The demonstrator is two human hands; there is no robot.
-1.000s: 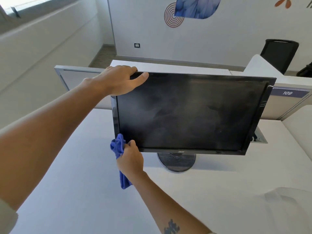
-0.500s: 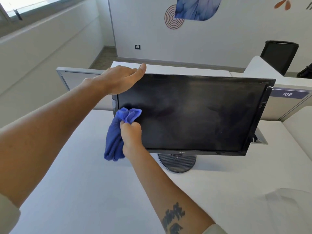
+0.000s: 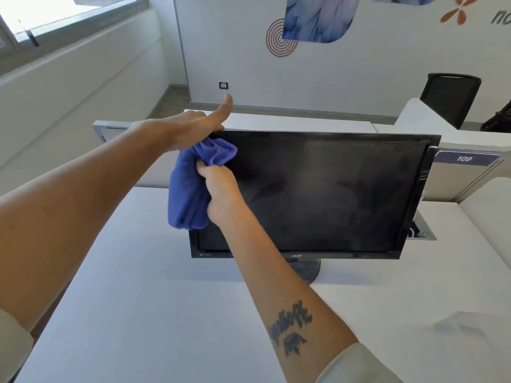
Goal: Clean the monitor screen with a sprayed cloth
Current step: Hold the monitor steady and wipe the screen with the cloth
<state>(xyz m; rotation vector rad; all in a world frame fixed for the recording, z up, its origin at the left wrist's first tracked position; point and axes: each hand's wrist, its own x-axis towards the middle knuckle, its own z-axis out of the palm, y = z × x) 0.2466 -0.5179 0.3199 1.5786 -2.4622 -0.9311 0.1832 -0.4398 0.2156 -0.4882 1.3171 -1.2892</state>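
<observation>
A black monitor (image 3: 326,194) stands on a round foot (image 3: 307,269) on the white desk (image 3: 166,313), its dark screen smeared and hazy. My left hand (image 3: 190,128) rests on the monitor's top left corner, fingers behind the top edge and thumb raised. My right hand (image 3: 221,189) is closed on a bunched blue cloth (image 3: 193,186) and presses its upper end against the screen's top left area, just under my left hand. The rest of the cloth hangs down over the left bezel.
A grey partition with a "109" label (image 3: 464,158) runs behind the desk. A cable hatch (image 3: 423,230) opens in the desk right of the monitor. A black chair (image 3: 450,98) stands at the back right. A pale translucent sheet (image 3: 464,324) lies at the desk's right front.
My right hand has carried the cloth up the screen's left side from the bottom left corner to the top left. My left thumb has lifted off the bezel.
</observation>
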